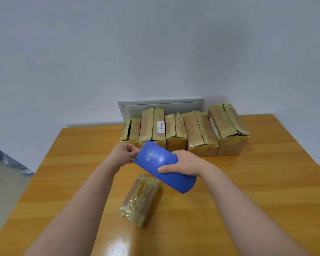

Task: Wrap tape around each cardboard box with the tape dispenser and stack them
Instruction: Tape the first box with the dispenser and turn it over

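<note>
Box (pixel 140 198) lies taped, near-middle on table (pixel 266 182), well off its edges | your right hand (pixel 183 163) grips dispenser (pixel 161 163) above it, left hand (pixel 123 154) pinches its toothed far-left edge | row of boxes (pixel 183 130) lines far edge | wide tabletop left and right.

right hand (pixel 183 163) grips blue tape dispenser (pixel 164 166) | left hand (pixel 123 154) pinches its toothed end | above box (pixel 140 199)

The person's left forearm (pixel 85 200) and right forearm (pixel 238 200) are bare as far as the picture shows. They look smooth and get thinner near the wrists. The left hand (pixel 125 154) and the right hand (pixel 181 164) are bare too, with slim fingers.
</note>
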